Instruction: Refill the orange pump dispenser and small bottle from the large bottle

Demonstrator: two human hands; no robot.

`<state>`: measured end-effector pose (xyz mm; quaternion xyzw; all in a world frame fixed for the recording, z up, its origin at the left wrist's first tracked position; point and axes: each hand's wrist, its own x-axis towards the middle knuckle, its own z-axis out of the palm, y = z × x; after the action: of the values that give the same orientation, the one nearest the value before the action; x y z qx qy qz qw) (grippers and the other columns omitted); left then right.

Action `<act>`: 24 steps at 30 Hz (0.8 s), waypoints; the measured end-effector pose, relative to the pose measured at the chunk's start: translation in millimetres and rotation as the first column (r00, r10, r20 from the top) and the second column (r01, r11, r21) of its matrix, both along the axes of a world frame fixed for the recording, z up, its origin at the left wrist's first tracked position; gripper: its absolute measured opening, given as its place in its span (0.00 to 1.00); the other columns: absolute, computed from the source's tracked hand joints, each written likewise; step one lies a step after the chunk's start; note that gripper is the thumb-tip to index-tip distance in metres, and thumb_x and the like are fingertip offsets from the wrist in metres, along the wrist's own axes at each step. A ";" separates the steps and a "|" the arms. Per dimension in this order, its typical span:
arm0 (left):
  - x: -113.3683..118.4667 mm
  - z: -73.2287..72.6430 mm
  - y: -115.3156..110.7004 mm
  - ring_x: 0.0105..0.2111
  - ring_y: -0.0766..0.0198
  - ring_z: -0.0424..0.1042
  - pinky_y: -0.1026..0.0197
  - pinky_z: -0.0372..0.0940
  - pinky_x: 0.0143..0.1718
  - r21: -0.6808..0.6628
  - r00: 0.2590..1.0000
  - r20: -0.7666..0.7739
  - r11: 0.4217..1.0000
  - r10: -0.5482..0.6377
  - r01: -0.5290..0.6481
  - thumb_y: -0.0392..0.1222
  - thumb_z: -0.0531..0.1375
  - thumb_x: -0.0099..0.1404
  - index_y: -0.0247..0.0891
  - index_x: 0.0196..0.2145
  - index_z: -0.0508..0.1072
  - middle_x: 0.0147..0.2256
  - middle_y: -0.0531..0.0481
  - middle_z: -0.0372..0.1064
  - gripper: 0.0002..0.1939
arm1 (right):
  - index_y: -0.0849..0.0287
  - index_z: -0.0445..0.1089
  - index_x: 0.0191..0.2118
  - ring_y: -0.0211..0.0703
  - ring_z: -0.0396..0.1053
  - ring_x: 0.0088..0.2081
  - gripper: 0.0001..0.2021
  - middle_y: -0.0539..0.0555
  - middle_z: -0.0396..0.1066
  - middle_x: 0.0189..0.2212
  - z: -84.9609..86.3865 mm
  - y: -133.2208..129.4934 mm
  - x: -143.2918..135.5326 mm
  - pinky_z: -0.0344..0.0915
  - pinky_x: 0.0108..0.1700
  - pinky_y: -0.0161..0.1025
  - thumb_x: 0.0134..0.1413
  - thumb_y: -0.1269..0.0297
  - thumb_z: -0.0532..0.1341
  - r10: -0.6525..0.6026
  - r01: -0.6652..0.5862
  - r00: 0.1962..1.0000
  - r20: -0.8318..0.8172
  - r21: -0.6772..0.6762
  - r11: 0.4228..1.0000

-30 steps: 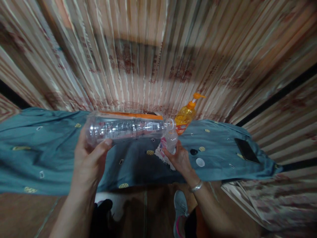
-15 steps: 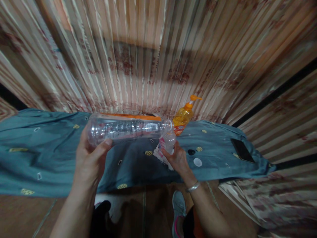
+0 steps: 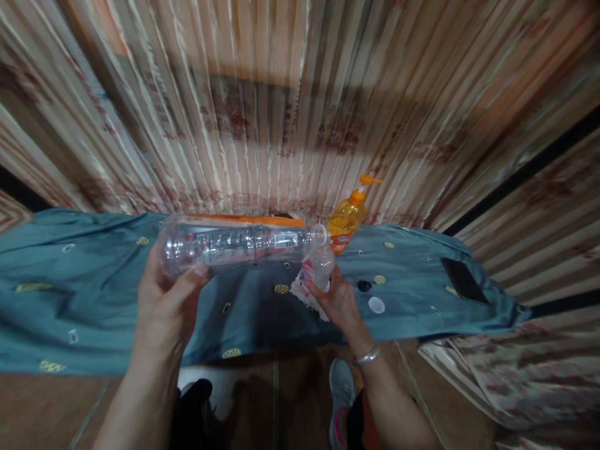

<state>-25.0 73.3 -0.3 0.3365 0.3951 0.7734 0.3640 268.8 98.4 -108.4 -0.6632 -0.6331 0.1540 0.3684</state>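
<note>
My left hand (image 3: 171,290) is wrapped round the base of a large clear plastic bottle (image 3: 239,244) with an orange-edged label. The bottle lies level in the air, its mouth pointing right. My right hand (image 3: 335,297) grips a small clear bottle (image 3: 321,265) with a pink mark, upright below the large bottle's mouth; the two necks meet or nearly meet. Under the small bottle is a crumpled white cloth (image 3: 302,292). Just behind stands an orange pump bottle (image 3: 347,219). Any liquid passing between the bottles is too unclear to tell.
A teal patterned cloth (image 3: 253,325) covers the table. To the right lie a black cap (image 3: 364,285), a white round cap (image 3: 376,305) and a dark phone (image 3: 464,280). Striped curtains hang behind and at the right, with dark poles at both sides.
The large bottle's base and my left hand have shifted slightly left. My right hand keeps its hold on the small bottle. The view has moved a little.
</note>
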 end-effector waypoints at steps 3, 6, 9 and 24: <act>1.3 2.2 -0.4 0.39 0.61 0.79 0.67 0.78 0.34 -0.019 1.000 0.008 1.000 0.003 -0.003 0.40 0.86 0.38 0.52 0.46 0.90 0.46 0.50 0.87 0.33 | 0.57 0.77 0.59 0.69 0.89 0.47 0.26 0.68 0.89 0.45 -0.5 0.1 -0.5 0.84 0.50 0.59 0.61 0.51 0.74 0.006 -0.006 1.000 -0.012 0.007 1.000; 1.4 4.3 -0.6 0.39 0.61 0.79 0.67 0.77 0.33 -0.025 1.000 0.004 1.000 -0.007 0.007 0.40 0.86 0.37 0.51 0.45 0.90 0.45 0.50 0.86 0.33 | 0.58 0.77 0.60 0.70 0.88 0.48 0.26 0.69 0.89 0.47 -1.8 0.4 -1.3 0.84 0.50 0.60 0.61 0.51 0.74 0.006 -0.005 1.000 -0.026 0.031 0.999; 1.9 5.4 0.0 0.39 0.60 0.79 0.67 0.77 0.32 -0.026 1.000 0.007 1.000 0.001 -0.001 0.40 0.85 0.37 0.50 0.44 0.89 0.45 0.49 0.86 0.32 | 0.56 0.77 0.60 0.69 0.89 0.48 0.26 0.68 0.89 0.47 -3.6 0.4 -1.3 0.84 0.50 0.59 0.61 0.51 0.74 -0.009 0.010 1.000 -0.023 0.045 0.999; -0.8 3.6 -3.0 0.42 0.59 0.78 0.66 0.76 0.34 -0.003 0.999 -0.047 1.000 -0.003 0.003 0.39 0.83 0.43 0.50 0.45 0.88 0.48 0.48 0.86 0.29 | 0.58 0.75 0.58 0.67 0.88 0.42 0.23 0.66 0.89 0.42 -4.1 -1.3 -6.3 0.82 0.44 0.55 0.62 0.53 0.74 -0.056 0.054 0.996 0.064 0.032 0.998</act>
<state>-25.9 70.3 3.4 0.3547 0.4044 0.7640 0.3564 262.5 97.1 -112.5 -0.6794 -0.6285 0.1126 0.3615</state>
